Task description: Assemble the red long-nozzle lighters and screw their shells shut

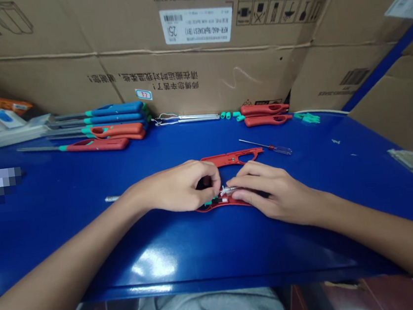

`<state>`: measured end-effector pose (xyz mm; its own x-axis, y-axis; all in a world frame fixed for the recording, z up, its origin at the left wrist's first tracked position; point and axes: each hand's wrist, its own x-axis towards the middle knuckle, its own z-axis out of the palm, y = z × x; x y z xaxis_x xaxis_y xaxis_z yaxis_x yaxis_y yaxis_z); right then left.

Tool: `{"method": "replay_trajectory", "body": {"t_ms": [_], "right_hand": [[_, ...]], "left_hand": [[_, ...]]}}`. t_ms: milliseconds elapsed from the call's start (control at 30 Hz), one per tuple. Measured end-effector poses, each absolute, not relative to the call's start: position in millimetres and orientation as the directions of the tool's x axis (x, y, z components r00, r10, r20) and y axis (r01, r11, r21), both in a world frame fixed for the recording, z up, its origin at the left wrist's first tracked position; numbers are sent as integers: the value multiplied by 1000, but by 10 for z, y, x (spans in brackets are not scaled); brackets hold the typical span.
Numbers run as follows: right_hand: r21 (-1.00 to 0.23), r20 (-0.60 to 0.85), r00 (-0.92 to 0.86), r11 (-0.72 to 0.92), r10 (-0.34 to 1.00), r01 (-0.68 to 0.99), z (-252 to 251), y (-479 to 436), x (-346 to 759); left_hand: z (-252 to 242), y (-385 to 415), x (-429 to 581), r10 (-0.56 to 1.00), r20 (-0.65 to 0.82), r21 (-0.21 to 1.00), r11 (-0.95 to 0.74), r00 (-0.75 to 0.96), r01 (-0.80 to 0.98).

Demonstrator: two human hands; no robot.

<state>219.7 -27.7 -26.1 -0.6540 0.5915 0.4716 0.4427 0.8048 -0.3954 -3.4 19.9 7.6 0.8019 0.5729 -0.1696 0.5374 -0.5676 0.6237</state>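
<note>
The red lower half of a lighter casing (239, 202) lies on the blue table under both my hands. Green, black and white small parts sit inside it. My right hand (275, 187) grips a small clear fuel tank (229, 190) with a white valve end facing left. Against that valve end, my left hand (180, 185) has thumb and forefinger closed in a pinch; what they hold is hidden. Just behind lies the other red casing half (233, 158), with its trigger opening to the right. A metal tube (112, 198) pokes out left of my left wrist.
A screwdriver (267, 146) lies at the back right. Assembled lighters (113, 121) are stacked back left, more red casings (266, 114) back right. Metal tubes with wires (198, 118) and green caps (228, 115) lie between. A cardboard wall (137, 68) closes off the back.
</note>
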Motion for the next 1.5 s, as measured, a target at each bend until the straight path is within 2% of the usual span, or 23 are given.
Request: {"method": "replay_trajectory", "body": {"t_ms": [333,1500], "right_hand": [[-405,458,-653,795,604,452,-267,-285,2182],[-396,457,-665,805,591,443,-281,-277,2167]], "left_hand": [[34,211,-42,565,-139,665,-555,813,499],[13,225,-34,544,-137,683,-554,828,477]]}}
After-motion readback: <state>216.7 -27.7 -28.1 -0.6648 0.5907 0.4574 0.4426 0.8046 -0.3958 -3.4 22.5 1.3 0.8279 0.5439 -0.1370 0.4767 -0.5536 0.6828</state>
